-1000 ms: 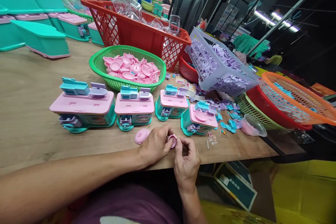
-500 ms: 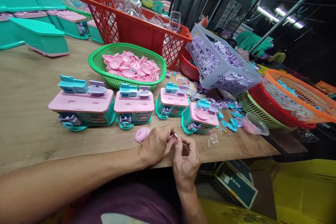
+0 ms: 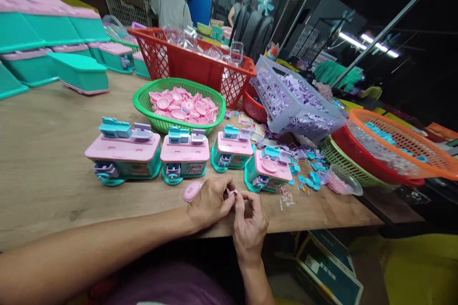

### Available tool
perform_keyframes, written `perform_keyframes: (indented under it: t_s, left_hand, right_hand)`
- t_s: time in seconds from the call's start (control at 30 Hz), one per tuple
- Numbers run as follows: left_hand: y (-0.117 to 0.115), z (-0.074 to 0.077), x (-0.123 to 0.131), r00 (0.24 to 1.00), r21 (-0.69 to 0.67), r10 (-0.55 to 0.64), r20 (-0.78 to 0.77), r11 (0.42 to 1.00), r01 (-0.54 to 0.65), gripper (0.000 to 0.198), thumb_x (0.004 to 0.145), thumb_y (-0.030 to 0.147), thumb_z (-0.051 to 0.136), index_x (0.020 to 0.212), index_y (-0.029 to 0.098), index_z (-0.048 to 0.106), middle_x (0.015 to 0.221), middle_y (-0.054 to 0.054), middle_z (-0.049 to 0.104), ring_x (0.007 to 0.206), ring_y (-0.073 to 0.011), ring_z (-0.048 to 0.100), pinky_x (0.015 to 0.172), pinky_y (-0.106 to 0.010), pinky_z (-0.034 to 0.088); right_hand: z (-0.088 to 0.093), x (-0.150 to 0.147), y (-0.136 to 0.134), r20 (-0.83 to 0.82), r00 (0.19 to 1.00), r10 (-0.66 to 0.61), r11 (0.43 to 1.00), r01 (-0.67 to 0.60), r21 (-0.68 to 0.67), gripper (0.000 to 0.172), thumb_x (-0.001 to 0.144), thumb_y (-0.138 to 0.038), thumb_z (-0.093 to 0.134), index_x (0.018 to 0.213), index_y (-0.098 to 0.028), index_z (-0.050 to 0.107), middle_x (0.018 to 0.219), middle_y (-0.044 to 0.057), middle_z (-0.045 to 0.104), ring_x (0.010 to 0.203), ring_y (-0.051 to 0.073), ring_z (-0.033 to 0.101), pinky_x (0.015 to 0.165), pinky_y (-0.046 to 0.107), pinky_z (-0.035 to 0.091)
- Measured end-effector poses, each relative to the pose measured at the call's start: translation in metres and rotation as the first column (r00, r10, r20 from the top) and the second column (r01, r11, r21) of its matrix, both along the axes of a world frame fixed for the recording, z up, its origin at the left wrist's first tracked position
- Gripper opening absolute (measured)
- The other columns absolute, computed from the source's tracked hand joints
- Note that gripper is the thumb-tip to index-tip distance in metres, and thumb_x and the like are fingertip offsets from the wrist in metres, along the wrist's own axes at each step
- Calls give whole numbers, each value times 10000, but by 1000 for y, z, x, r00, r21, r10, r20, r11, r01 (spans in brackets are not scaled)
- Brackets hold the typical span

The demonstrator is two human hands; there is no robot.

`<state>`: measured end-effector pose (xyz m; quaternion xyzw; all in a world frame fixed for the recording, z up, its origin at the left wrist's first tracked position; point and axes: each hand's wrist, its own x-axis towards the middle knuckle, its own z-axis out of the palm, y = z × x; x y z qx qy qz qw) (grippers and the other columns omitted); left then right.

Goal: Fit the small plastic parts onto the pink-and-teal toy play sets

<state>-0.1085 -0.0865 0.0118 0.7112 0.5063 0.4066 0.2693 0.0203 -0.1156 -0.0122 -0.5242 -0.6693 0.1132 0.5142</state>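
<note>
A small pink plastic piece [image 3: 233,193] is held above the near edge of the wooden table [image 3: 53,200], between the fingertips of both hands. It is grasped from one side by the left hand [image 3: 211,202], and its other edge is pinched by the thumb and forefinger of the right hand [image 3: 250,226]; most of the piece is hidden by the fingers, so its exact shape cannot be told. The grip of each hand is thus closed on the same piece.

A pink oval lid [image 3: 192,191] is seen lying on the table just beside the left hand. Beyond the hands, four toy kitchen counters [image 3: 184,150] are lined up, each made with a turquoise base and a pink top; on the rightmost one, a pink toy pan [image 3: 269,166] is carried as well.

Behind the row, a green basket [image 3: 171,125] is filled with pink toy dishes [image 3: 179,105], and behind that a red basket [image 3: 193,67] is loaded with clear plastic pieces [image 3: 236,53]. To the right, a tilted lavender crate [image 3: 282,123] is filled with purple parts [image 3: 307,90], and loose turquoise parts [image 3: 314,180] are scattered near a clear plastic tub [image 3: 352,186].
</note>
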Motion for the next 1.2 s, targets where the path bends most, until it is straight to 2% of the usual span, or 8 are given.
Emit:
perform_keyframes:
  t_s: [0.13,0.23,0.43,0.5,0.67,0.87,1.07,1.2]
  left_hand:
    - [5,26,-7,968,-166,97,233,984,-59,123,817,266,563,782,148,557,704,-24,629,626,-144,603,560,-235,446]
    - [13,49,-17,958,-184,73,279,983,-22,212,847,346,562,808,140,586,787,-45,657,719,-164,633,622,-247,486]
    - [40,83,-52,991,181,90,-103,981,-70,231,915,209,449,1063,115,601,1004,-102,658,921,-205,623,797,-308,488]
    - [50,91,-60,956,243,66,-286,970,6,255,894,124,428,1082,122,600,1032,-107,654,961,-219,613,836,-326,479]
    - [70,107,-67,753,111,-83,-653,973,204,350,788,17,474,1107,119,574,1040,-116,643,981,-250,605,805,-321,474]
    - [75,103,-65,648,79,-88,-757,971,224,331,810,48,462,1132,98,518,941,-132,630,835,-273,619,673,-318,447]
    - [81,96,-57,539,87,-98,-837,948,307,301,856,77,412,1138,48,512,953,-167,621,828,-264,597,692,-323,436]
    - [69,104,-57,553,128,-71,-830,941,313,297,818,60,451,1105,66,528,899,-142,611,844,-261,556,691,-319,439]
  right_hand:
    - [15,4,7,254,962,102,943,-174,283,349,862,-123,598,1203,-180,549,1121,95,619,1058,209,565,910,381,466]
    - [32,5,29,434,897,82,890,-261,373,317,857,-95,604,1155,-202,584,1094,71,655,1048,221,554,912,399,440]
    - [67,2,97,656,752,62,918,-301,258,131,925,-181,537,1011,-188,635,977,52,684,979,226,531,816,359,400]
    - [77,1,116,735,673,87,921,-335,197,117,929,-210,536,972,-193,644,926,44,683,933,219,522,773,339,383]
    - [95,0,145,845,490,214,862,-502,73,135,939,-213,517,902,-190,645,841,38,664,843,189,493,756,307,378]
    - [104,-3,147,925,323,198,831,-557,17,187,938,-179,492,803,-176,621,777,40,623,798,196,464,738,324,360]
    - [97,-13,129,906,394,153,919,-394,17,143,909,-145,501,860,-166,634,864,67,651,853,222,490,710,363,329]
    - [91,-5,105,841,529,113,937,-339,88,250,917,-168,498,1145,-170,600,1133,78,646,1051,240,504,839,385,360]
